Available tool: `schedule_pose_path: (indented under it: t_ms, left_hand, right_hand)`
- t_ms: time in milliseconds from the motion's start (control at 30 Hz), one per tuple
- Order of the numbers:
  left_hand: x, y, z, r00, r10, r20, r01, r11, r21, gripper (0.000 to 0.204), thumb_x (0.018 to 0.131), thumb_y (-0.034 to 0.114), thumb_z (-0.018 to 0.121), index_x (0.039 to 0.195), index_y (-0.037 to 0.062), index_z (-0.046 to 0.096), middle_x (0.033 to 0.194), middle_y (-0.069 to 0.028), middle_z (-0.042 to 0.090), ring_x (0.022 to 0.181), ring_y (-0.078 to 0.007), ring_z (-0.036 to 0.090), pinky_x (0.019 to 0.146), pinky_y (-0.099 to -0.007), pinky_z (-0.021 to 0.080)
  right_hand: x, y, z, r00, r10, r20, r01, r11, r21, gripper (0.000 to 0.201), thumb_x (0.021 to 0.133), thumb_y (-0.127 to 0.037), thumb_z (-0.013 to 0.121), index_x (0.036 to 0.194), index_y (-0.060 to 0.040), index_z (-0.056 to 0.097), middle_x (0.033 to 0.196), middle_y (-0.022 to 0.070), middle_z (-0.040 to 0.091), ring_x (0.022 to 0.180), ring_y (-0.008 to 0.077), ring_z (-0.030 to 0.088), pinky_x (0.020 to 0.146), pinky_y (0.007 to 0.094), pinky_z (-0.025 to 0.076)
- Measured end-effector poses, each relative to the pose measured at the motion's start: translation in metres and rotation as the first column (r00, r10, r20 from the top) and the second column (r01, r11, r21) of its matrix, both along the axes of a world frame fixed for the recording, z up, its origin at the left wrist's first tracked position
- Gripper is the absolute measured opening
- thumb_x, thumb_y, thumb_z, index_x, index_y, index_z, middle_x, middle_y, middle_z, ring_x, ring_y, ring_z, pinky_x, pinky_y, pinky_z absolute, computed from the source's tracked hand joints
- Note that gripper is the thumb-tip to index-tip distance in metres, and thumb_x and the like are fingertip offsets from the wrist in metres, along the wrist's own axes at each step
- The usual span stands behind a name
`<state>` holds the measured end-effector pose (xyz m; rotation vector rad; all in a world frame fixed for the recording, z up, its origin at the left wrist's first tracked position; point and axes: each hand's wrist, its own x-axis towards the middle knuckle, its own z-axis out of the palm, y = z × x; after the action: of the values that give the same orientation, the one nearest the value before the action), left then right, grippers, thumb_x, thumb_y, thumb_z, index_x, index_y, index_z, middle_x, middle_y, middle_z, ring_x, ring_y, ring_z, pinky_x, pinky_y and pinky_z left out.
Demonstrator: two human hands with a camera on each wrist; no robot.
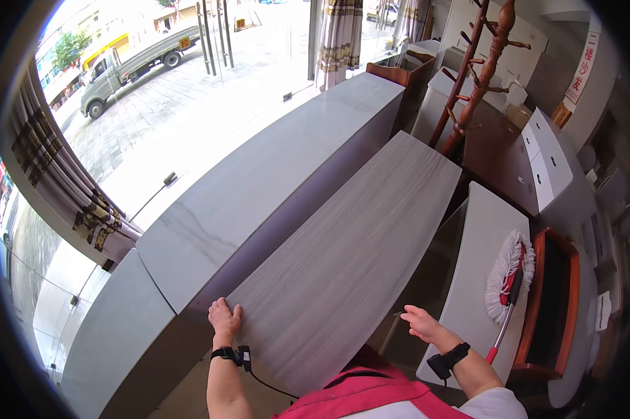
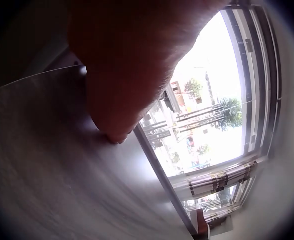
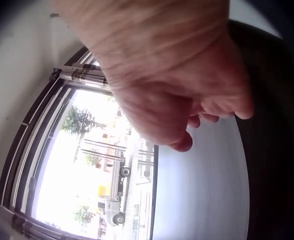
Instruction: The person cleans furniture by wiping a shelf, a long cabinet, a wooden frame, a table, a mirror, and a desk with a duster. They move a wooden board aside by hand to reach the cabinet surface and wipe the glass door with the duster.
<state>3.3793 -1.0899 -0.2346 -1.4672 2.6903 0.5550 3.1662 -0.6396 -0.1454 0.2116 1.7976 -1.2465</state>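
A long grey wood-grain table top (image 1: 350, 244) runs diagonally through the head view. My left hand (image 1: 225, 321) rests at its left edge near the front, fingers on the surface; the left wrist view shows that hand (image 2: 132, 75) dark against the grey top (image 2: 87, 185). Off the right edge of the top, my right hand (image 1: 426, 327) hovers with fingers loosely bent and nothing held. In the right wrist view the hand (image 3: 172, 90) has its fingers partly bent, with the grey surface (image 3: 202, 180) beyond them.
A marble-look counter (image 1: 280, 160) stands along the left. On the right, a white table (image 1: 479, 244) bears a mop-like duster (image 1: 507, 279) beside a red-brown framed tray (image 1: 549, 307). A wooden coat rack (image 1: 479, 77) and a white drawer unit (image 1: 549, 157) stand farther back.
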Motion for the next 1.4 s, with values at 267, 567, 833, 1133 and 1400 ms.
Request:
schedule_pose_path:
  t_ms: [267,567,833,1133,1400]
  left_hand:
    - [0.005,0.0,0.008,0.998,-0.052,0.028,0.048,0.99,0.131,0.077,0.069,0.041,0.067,0.127,0.0035,0.032,0.13,-0.0148,0.036,0.124,-0.0304,0.029,0.101,-0.0373,0.029]
    - [0.022,-0.025,0.01,0.948,-0.314,0.057,0.275,0.895,0.351,0.102,0.061,0.049,0.072,0.137,0.0075,0.019,0.14,-0.0144,0.024,0.132,-0.0287,0.018,0.107,-0.0358,0.021]
    - [0.0,-0.023,0.024,0.972,-0.125,0.198,0.06,0.951,0.303,0.07,0.074,0.05,0.06,0.126,0.0078,0.039,0.125,-0.0123,0.046,0.122,-0.0266,0.037,0.106,-0.0477,0.016]
    - [-0.019,-0.015,0.001,0.979,0.086,0.185,-0.102,0.992,0.077,0.051,0.078,0.055,0.051,0.089,0.0064,0.061,0.094,-0.0119,0.06,0.095,-0.0273,0.054,0.085,-0.0389,0.039]
    - [-0.029,-0.004,-0.017,0.989,0.142,-0.044,-0.144,0.988,-0.048,0.043,0.075,0.051,0.056,0.071,0.0085,0.063,0.072,-0.0096,0.06,0.076,-0.0271,0.056,0.075,-0.0379,0.039]
  right_hand:
    - [-0.1,-0.056,0.133,0.053,0.997,-0.047,-0.815,0.071,0.575,0.057,0.083,-0.032,0.046,0.128,0.0019,0.038,0.126,0.0205,0.045,0.118,0.031,0.043,0.099,0.0332,0.034]
    - [-0.161,-0.17,0.168,0.069,0.856,-0.512,-0.713,0.402,0.575,0.047,0.086,-0.027,0.05,0.12,0.0048,0.045,0.116,0.0223,0.052,0.109,0.0333,0.05,0.09,0.0363,0.041]
    - [-0.22,-0.244,0.021,-0.141,0.97,-0.198,-0.475,0.109,0.873,0.035,0.091,-0.03,0.039,0.109,-0.004,0.051,0.114,0.0165,0.053,0.107,0.032,0.05,0.089,0.0416,0.042]
    - [-0.252,-0.357,-0.077,-0.18,0.954,-0.239,-0.43,0.142,0.892,0.048,0.092,-0.041,0.028,0.11,-0.0085,0.057,0.116,0.0114,0.054,0.109,0.0257,0.051,0.09,0.0397,0.04]
    - [-0.33,-0.358,-0.085,-0.129,0.992,-0.001,-0.453,-0.058,0.889,0.055,0.08,-0.045,0.032,0.101,-0.0045,0.064,0.106,0.0119,0.062,0.102,0.0257,0.057,0.086,0.0361,0.043]
